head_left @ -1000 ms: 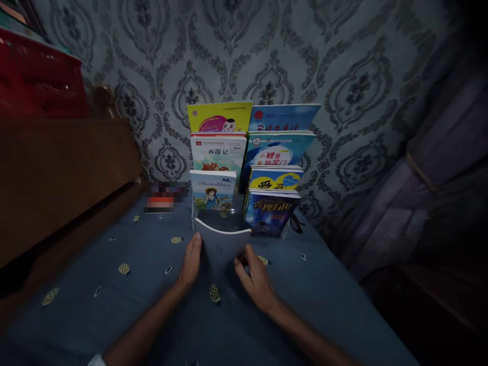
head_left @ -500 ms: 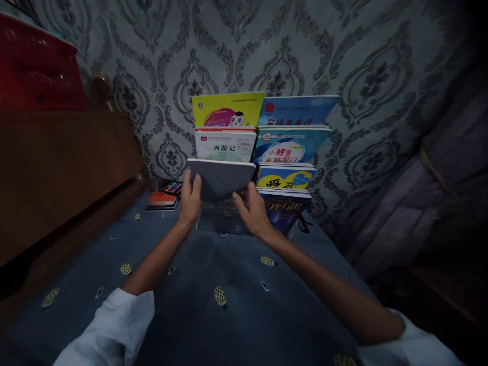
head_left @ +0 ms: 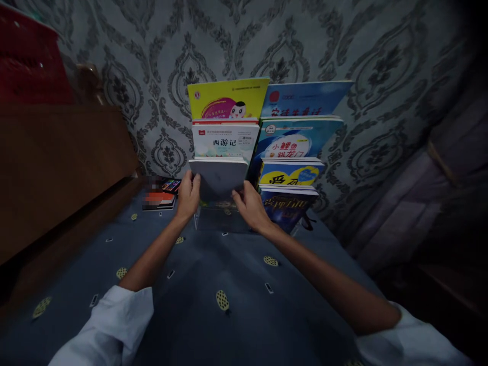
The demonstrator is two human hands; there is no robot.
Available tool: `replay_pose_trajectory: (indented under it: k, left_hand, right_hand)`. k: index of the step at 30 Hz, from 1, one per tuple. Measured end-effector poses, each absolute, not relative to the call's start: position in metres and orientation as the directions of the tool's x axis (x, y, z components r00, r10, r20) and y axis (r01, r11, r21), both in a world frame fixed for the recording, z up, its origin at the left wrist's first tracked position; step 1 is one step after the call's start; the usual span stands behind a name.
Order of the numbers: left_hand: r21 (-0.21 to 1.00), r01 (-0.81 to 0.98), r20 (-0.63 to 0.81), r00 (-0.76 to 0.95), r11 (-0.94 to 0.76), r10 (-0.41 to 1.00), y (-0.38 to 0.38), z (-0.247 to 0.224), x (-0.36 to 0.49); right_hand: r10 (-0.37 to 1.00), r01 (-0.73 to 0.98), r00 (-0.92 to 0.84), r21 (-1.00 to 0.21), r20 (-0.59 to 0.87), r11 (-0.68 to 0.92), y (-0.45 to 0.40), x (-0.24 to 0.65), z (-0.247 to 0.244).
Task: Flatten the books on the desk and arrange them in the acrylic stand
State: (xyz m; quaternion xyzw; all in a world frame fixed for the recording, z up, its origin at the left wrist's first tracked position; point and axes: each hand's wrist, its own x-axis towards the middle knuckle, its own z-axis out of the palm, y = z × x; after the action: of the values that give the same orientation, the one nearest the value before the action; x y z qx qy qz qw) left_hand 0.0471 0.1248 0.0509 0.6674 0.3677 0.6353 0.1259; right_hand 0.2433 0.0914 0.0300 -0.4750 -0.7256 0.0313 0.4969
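Observation:
A thin book with a plain grey cover [head_left: 221, 179] stands nearly upright at the front left of a clear tiered book rack [head_left: 217, 219]. My left hand [head_left: 188, 195] grips its left edge, thumb on the near face. At the lower right edge, my right hand [head_left: 252, 206] has its fingers closed on the same book. Behind it rise a white book [head_left: 224, 138] and a yellow book [head_left: 229, 94]. The rack's right column holds a dark blue book [head_left: 287, 208], a yellow-and-blue book [head_left: 292, 173], a teal book [head_left: 297, 137] and a blue book [head_left: 307, 96].
The rack rests on a dark blue cloth [head_left: 183, 315] with a pineapple print, against a patterned wall [head_left: 224, 46]. Several small items, including an orange-and-black booklet [head_left: 160, 199], lie left of it. A brown wooden cabinet [head_left: 64, 168] borders the left; a curtain [head_left: 415, 203] hangs right.
The grey book has shifted slightly left and sits squarer in the rack's left column, with both hands still on it. The view has moved a little closer to the rack.

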Motion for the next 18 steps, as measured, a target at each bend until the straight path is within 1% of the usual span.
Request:
replay_pose_trajectory:
  k: [3, 7, 11, 18]
  left_hand:
    - [0.643, 0.405, 0.74, -0.113, -0.65, 0.663, 0.13, 0.046, 0.047]
    - [0.63, 0.461, 0.753, -0.167, -0.625, 0.636, 0.136, 0.036, 0.049]
    - [0.612, 0.505, 0.753, -0.137, -0.608, 0.644, 0.14, 0.028, 0.05]
    - [0.611, 0.526, 0.735, -0.1, -0.592, 0.671, 0.145, 0.021, 0.053]
  right_hand:
    - [0.711, 0.676, -0.068, -0.492, 0.7, 0.549, 0.094, 0.244, 0.024]
    - [0.721, 0.658, -0.046, -0.522, 0.691, 0.543, 0.091, 0.242, 0.014]
    - [0.737, 0.642, -0.031, -0.552, 0.675, 0.533, 0.09, 0.24, 0.008]
    - [0.75, 0.652, 0.003, -0.57, 0.661, 0.5, 0.099, 0.239, 0.002]
